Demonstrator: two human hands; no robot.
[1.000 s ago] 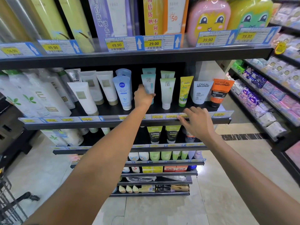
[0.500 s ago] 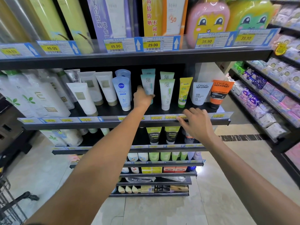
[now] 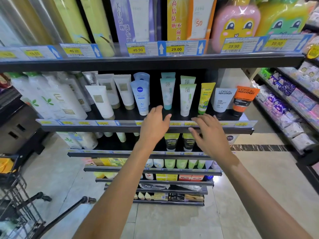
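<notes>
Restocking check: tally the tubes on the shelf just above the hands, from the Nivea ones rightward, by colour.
Blue Nivea tubes: 2
Teal tubes: 2
Pale green tubes: 2
Yellow tube: 1
Grey L'Oreal tube: 1
Orange L'Oreal tube: 1
Total: 9

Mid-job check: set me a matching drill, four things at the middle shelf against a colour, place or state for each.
Things
1. Nivea tube
2. L'Oreal Hydra Energetic tube
3. left hand
4. right hand

Descriptions
A. orange, far right of the row
B. pale blue, just left of the teal tube
C. open, fingers in front of the price strip, below the yellow tube
D. open, fingertips near the teal tube's cap

Pairs: 1-B, 2-A, 3-D, 4-C
</notes>
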